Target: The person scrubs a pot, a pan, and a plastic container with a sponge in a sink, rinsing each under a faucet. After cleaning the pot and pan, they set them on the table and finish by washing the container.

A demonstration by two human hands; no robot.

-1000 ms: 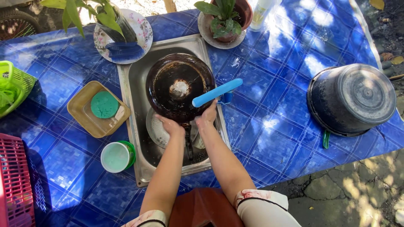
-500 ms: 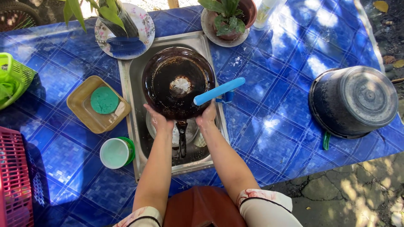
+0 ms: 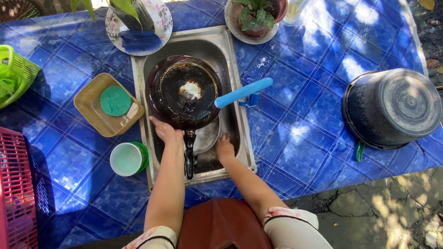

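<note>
A blackened frying pan (image 3: 182,92) is tilted, bottom up, over the steel sink (image 3: 207,46). Its dark handle (image 3: 189,157) points toward me. My left hand (image 3: 166,131) grips the pan's near-left rim. My right hand (image 3: 224,146) is off the pan and low in the sink, beside a round metal dish (image 3: 207,136) that lies under the pan. Its fingers are curled, and whether they hold anything is hidden. A blue faucet spout (image 3: 242,92) reaches over the pan's right edge.
An upturned black pot (image 3: 392,108) sits at the right. Left of the sink are a tan tray (image 3: 90,113) with a green scrub pad (image 3: 115,100), a green cup (image 3: 127,159), a pink basket (image 3: 16,184) and a green basket (image 3: 14,80). Potted plants (image 3: 256,20) stand behind.
My right hand let go of the pan's rim and dropped into the sink. The pan shifted left, held by my left hand alone, and its handle now shows fully.
</note>
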